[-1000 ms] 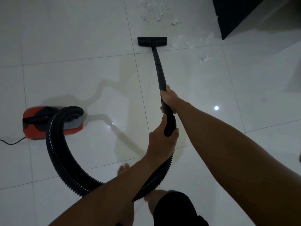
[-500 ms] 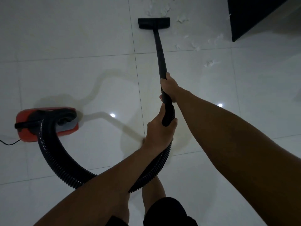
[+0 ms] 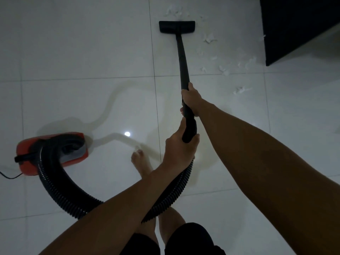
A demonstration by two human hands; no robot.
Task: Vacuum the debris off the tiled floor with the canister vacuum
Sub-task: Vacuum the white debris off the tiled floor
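- The red vacuum body (image 3: pixel 51 153) sits on the tiled floor (image 3: pixel 82 52) at the far left, its cord (image 3: pixel 9 176) trailing off the edge. It looks the heaviest part, likely to follow on a tug of the hose rather than need lifting.
- The ribbed hose (image 3: pixel 60 192) loops from the body, under the forearms and up to the wand. It looks soft and springy, a poor place to steer from.
- A bare foot (image 3: pixel 141 162) stands just beside the hose loop.
- The left hand (image 3: pixel 179 150) grips the wand's rear end where the hose joins, fingers curled round it, thumb along its side.
- The right hand (image 3: pixel 190 102) grips the wand (image 3: pixel 182 57) further forward, fingers wrapped round it. The stiff tube is the right place to hold; two hands spaced apart should give good leverage.
- The floor head (image 3: pixel 177 26) lies flat on the tile, touching the near edge of some scraps.
- The white debris (image 3: pixel 223 69) is scattered right of the wand, near the dark cabinet (image 3: pixel 298 24). It looks light and papery, likely to lift easily or scatter if pushed.
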